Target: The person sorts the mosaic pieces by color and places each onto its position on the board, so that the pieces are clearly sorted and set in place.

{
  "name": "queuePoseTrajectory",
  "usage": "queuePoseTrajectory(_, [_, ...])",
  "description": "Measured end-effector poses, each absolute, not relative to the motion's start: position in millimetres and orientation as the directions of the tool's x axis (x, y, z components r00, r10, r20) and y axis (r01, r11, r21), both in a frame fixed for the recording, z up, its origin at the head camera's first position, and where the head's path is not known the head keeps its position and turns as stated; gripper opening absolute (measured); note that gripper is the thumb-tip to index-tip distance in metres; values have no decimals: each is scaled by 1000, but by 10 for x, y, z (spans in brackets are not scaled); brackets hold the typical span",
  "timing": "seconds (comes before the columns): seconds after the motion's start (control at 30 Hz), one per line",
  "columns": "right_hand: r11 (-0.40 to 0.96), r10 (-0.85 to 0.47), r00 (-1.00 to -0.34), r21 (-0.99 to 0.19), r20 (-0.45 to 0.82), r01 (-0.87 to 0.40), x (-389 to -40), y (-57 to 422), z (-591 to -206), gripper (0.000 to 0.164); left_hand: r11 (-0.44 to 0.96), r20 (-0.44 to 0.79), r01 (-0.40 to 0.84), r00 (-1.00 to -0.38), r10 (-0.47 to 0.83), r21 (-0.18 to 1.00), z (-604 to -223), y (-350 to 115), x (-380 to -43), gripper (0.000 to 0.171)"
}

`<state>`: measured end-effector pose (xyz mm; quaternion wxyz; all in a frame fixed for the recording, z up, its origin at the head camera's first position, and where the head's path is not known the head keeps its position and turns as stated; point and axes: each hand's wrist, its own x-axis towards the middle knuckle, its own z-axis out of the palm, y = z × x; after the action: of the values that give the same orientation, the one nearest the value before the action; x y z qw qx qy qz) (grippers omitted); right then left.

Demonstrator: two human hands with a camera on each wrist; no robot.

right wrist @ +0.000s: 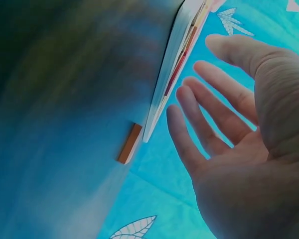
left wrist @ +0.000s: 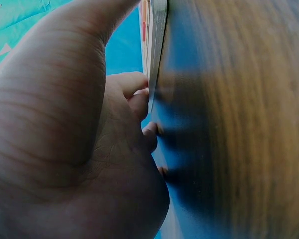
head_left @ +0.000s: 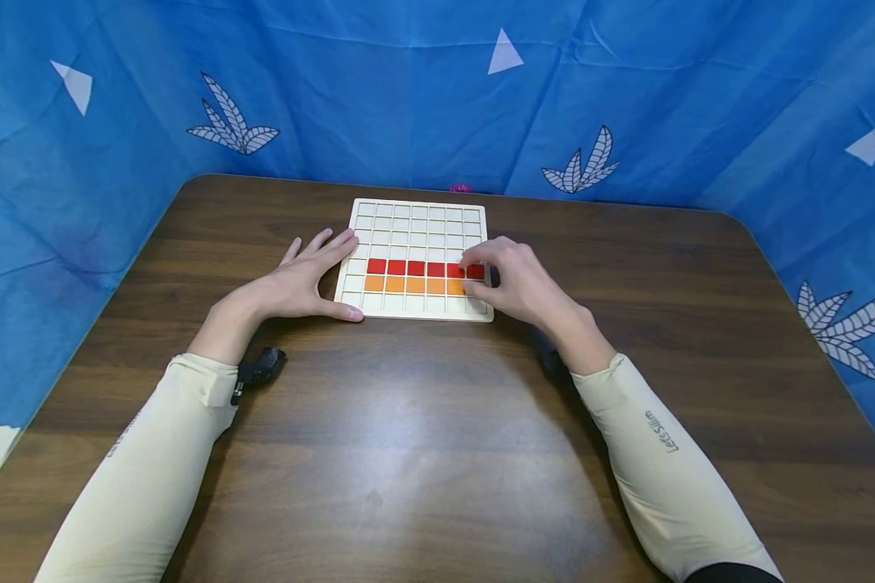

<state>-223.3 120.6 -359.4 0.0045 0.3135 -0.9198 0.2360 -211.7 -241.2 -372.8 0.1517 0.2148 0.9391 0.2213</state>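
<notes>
A pale square-grid board [head_left: 417, 312] lies flat on the table, with a row of red tiles [head_left: 396, 267] and, nearer the person, a row of orange tiles [head_left: 415, 285]. My left hand [head_left: 292, 283] lies along the board's left side with its fingers spread. Its thumb touches the near left corner, and one fingertip is at the left edge. Over the right end of both rows, my right hand [head_left: 521, 279] has thumb and forefinger apart; no tile shows between them. It partly hides the tiles there. The right wrist view shows its fingers [right wrist: 202, 117] spread beside the board's edge.
The brown wooden table [head_left: 401, 453] ends at a blue patterned cloth [head_left: 423, 97] behind. In the right wrist view, a small brown-orange block [right wrist: 129, 143] lies beside the board; the right hand seems to hide it from the head view.
</notes>
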Motion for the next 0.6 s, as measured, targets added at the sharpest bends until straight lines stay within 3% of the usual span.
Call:
queuePoseTrajectory(0.2, [723, -530, -837, -441, 139, -531, -2205, 1348, -3589, 37, 810, -191, 336, -861, 471, 481, -3735, -2414, -2117, 123])
queuePoseTrajectory(0.6, [760, -479, -871, -444, 110, -474, -2209, 1688, -3611, 35, 805, -192, 327, -863, 468, 495, -3727, -2414, -2110, 122])
